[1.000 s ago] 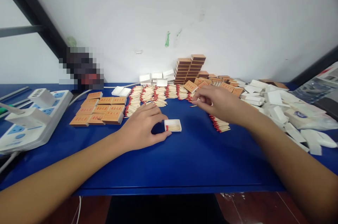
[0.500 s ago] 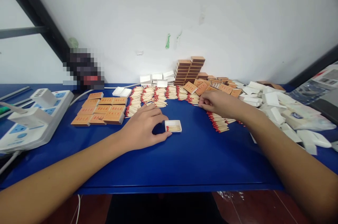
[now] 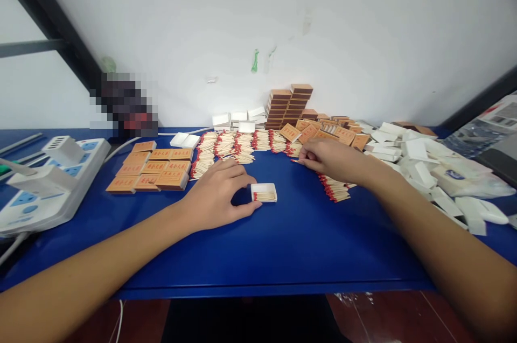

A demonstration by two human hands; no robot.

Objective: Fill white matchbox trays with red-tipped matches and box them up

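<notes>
A white matchbox tray [image 3: 264,188] lies on the blue table, with a few red-headed matches [image 3: 265,197] along its near side. My left hand [image 3: 220,192] steadies its left end between thumb and index finger. To the right and farther back, my right hand [image 3: 323,159] is closed in a pinch. A match [image 3: 295,160] sticks out leftward from its fingertips, red head outward; whether there are more is hidden. Below that hand lies a pile of matches [image 3: 334,188], and several match bundles [image 3: 244,148] form a row behind both hands.
Closed orange matchboxes [image 3: 151,168] lie at left beside a white power strip [image 3: 60,187]. Stacked matchboxes [image 3: 288,109] stand against the wall. White empty trays [image 3: 420,162] are heaped at right near a plastic packet [image 3: 464,176]. The table's front edge [image 3: 258,292] runs below.
My right hand has drawn slightly left, and a match head now shows at its fingertips. My left hand and the tray stay together in nearly the same place.
</notes>
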